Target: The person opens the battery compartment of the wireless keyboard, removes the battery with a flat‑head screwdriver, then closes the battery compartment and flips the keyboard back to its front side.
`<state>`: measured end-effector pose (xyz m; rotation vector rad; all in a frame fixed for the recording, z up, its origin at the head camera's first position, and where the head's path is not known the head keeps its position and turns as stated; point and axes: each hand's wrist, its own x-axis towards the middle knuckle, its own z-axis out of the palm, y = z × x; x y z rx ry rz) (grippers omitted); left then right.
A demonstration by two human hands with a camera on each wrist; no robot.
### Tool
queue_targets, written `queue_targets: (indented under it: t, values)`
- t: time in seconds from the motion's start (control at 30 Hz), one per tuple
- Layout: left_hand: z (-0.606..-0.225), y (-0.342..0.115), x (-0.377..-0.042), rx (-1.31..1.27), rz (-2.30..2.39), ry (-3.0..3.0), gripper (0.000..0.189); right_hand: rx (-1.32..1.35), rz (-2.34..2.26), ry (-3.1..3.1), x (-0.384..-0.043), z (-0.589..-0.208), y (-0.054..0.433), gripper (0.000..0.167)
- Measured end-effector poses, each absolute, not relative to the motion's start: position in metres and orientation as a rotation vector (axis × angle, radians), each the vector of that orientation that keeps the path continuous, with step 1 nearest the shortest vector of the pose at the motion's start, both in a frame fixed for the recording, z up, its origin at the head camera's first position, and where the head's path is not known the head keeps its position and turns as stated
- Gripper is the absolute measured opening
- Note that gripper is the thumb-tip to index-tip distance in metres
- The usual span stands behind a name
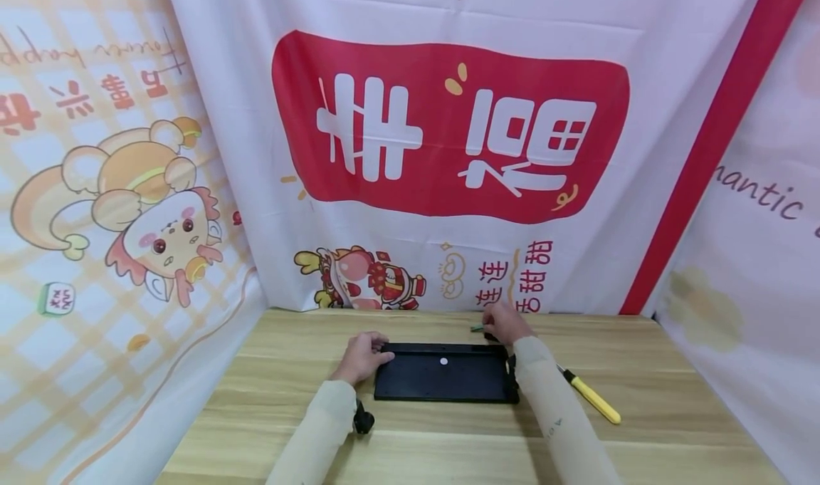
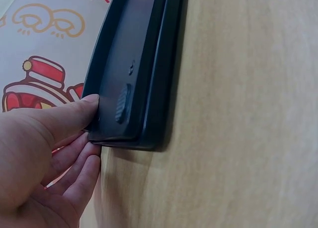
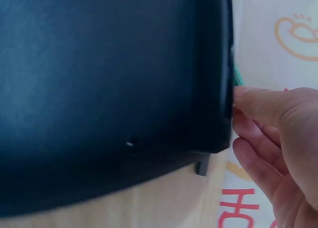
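A black keyboard (image 1: 442,378) lies with its underside up on the wooden table; a rubbed-looking ribbed foot (image 2: 123,104) and small screw holes show on it. My left hand (image 1: 363,357) grips its far left corner, thumb on the upper face and fingers at the edge below. Just past the far right corner, my right hand (image 1: 506,321) pinches a small green piece (image 1: 477,328) between thumb and fingers. Only a thin green strip shows beyond the thumb in the right wrist view, the rest hidden by the keyboard. A small dark strip (image 3: 202,164) lies by that corner.
A screwdriver with a yellow handle (image 1: 596,399) lies on the table (image 1: 673,414) right of the keyboard, its shaft partly behind the right sleeve. Printed cloth (image 1: 448,129) hangs along the table's far edge and on both sides.
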<state>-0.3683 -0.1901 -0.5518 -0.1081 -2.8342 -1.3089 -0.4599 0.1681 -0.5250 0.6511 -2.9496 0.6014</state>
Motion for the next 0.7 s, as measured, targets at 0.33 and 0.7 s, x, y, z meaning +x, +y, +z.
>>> queue_targets:
  t: [0.33,0.7]
  values:
    - [-0.547,-0.187,-0.365,-0.142,-1.315,-2.833,0.031,0.568,0.667,-2.951,-0.463,-0.533,0.173,0.006]
    - [-0.545,-0.189,-0.364,-0.133,-1.285,-2.841,0.031,0.594,0.675,-2.947,-0.462,-0.530,0.180,0.008]
